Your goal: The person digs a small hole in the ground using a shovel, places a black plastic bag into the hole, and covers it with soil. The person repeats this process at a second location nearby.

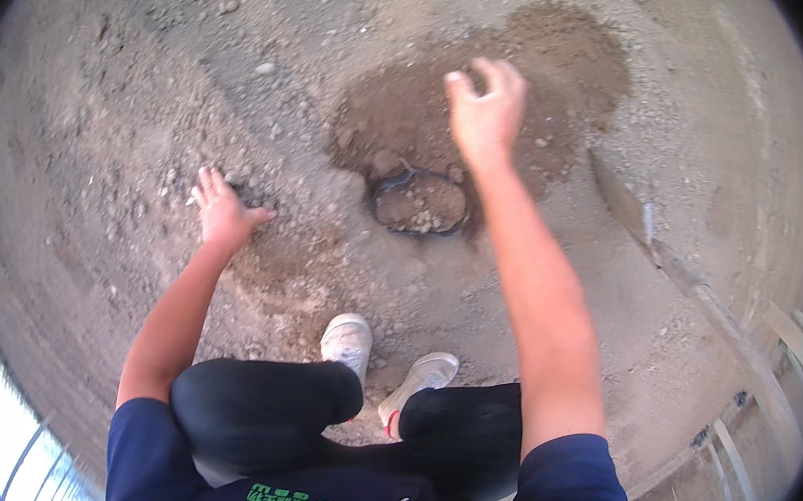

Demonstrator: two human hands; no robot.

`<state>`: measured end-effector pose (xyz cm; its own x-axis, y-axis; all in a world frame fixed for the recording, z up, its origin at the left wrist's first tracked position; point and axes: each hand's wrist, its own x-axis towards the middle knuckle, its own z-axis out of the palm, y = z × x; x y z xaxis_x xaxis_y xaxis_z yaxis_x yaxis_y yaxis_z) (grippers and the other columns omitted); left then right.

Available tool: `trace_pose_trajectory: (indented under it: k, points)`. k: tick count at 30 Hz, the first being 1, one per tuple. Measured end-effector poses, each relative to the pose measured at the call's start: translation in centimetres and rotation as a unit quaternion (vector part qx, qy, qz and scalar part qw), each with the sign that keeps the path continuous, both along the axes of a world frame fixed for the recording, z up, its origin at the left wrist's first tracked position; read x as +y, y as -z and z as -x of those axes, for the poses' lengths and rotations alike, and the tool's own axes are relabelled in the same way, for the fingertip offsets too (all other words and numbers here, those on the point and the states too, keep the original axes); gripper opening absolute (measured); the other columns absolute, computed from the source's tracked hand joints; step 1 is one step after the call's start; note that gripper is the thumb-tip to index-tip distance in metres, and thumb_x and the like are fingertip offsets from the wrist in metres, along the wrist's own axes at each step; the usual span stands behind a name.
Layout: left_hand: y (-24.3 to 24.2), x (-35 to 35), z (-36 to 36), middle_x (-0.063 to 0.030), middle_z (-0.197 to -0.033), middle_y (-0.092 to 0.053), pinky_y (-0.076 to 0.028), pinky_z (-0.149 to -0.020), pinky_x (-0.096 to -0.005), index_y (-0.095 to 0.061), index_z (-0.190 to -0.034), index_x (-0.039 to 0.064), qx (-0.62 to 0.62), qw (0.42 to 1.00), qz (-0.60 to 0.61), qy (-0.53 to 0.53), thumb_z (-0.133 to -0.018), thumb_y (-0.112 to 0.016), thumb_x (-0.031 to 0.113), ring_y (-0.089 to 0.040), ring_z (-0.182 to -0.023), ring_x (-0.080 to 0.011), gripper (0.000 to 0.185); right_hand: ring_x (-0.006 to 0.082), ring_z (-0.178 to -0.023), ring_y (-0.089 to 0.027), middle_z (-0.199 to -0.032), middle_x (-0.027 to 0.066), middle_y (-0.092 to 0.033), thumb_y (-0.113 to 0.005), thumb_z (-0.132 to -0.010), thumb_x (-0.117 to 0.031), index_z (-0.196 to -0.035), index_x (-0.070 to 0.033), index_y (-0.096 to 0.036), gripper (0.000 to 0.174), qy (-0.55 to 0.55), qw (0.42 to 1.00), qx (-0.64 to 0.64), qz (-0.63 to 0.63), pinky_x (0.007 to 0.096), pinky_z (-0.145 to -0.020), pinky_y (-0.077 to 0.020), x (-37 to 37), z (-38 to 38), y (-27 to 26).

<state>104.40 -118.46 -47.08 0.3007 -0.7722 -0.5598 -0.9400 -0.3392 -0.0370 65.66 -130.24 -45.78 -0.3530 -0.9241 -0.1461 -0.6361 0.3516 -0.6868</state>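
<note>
My left hand [225, 216] rests on or just above the crumbly dry ground [133, 215], fingers and thumb spread. Out in front, my right hand [488, 109] hovers over or touches a patch of darker, loose soil [404, 122]; its fingers are bent and apart, slightly blurred, with nothing visible in them. Between the two hands, nearer the right forearm, a round pot or bag with a thin black rim [409, 231] is sunk into the ground. Soil with small clods [424, 205] fills its inside. A pale scrap or root [406, 165] sticks up at its far edge.
At the right lies a shovel, its blade [620, 193] beside the dark soil and its wooden handle [744, 345] running toward the lower right. My shoes [348, 340] are close behind the rim. Pale strips or poles [735, 462] stand at the lower right edge.
</note>
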Motion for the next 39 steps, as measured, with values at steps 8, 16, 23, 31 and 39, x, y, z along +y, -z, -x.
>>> trace_pose_trajectory:
  k: [8,16,23,31,39]
  points:
    - [0.5,-1.0,0.8,-0.0225,-0.171,-0.008,-0.027,-0.126,-0.0517,-0.013,-0.16,-0.008,-0.003,1.0,-0.018,-0.01,-0.065,-0.096,0.043,-0.011,-0.155,-0.0513,0.136,0.0355,-0.151,-0.036,-0.159,0.0254,-0.042,-0.077,-0.07,-0.077,-0.16,-0.012,-0.039,0.117,-0.001,0.963,0.185,-0.195,0.0489,-0.123,-0.0322,-10.8,22.5,3.0]
    - [1.1,0.0,-0.2,-0.0255,-0.17,-0.009,-0.026,-0.126,-0.0513,-0.013,-0.16,-0.009,-0.009,1.0,-0.003,0.012,-0.065,-0.096,0.043,-0.014,-0.153,-0.0536,0.136,0.0458,-0.144,-0.04,-0.161,0.0195,-0.04,-0.076,-0.074,-0.072,-0.156,-0.019,-0.047,0.103,-0.132,0.933,0.251,-0.22,0.0547,-0.116,-0.0399,-7.7,17.6,6.3]
    - [0.6,0.0,0.0,-0.0256,-0.17,-0.008,-0.028,-0.125,-0.053,-0.01,-0.16,-0.01,-0.015,1.0,-0.019,0.001,-0.071,-0.092,0.046,-0.011,-0.153,-0.054,0.133,0.0385,-0.137,-0.046,-0.15,0.0134,-0.053,-0.077,-0.085,-0.049,-0.139,-0.018,-0.065,0.063,-0.169,0.945,0.241,-0.141,0.048,-0.113,-0.0432,3.6,10.9,5.0]
    - [0.3,-0.7,0.5,-0.0243,-0.171,-0.007,-0.028,-0.124,-0.0532,-0.009,-0.16,-0.009,-0.029,0.999,-0.035,0.011,-0.072,-0.091,0.05,-0.013,-0.154,-0.0532,0.134,0.0405,-0.134,-0.047,-0.143,0.0174,-0.054,-0.077,-0.087,-0.025,-0.124,-0.014,-0.07,0.04,-0.139,0.966,0.21,-0.063,0.048,-0.114,-0.0412,13.7,8.1,6.1]
    - [0.3,-0.7,0.5,-0.0231,-0.171,-0.006,-0.028,-0.124,-0.0535,-0.009,-0.161,-0.008,-0.023,0.999,-0.032,-0.005,-0.07,-0.092,0.049,-0.012,-0.154,-0.0542,0.135,0.0374,-0.123,-0.056,-0.127,0.0186,-0.064,-0.074,-0.085,-0.016,-0.121,-0.009,-0.071,0.037,0.014,0.99,0.073,-0.117,0.0458,-0.108,-0.045,20.9,3.5,5.2]
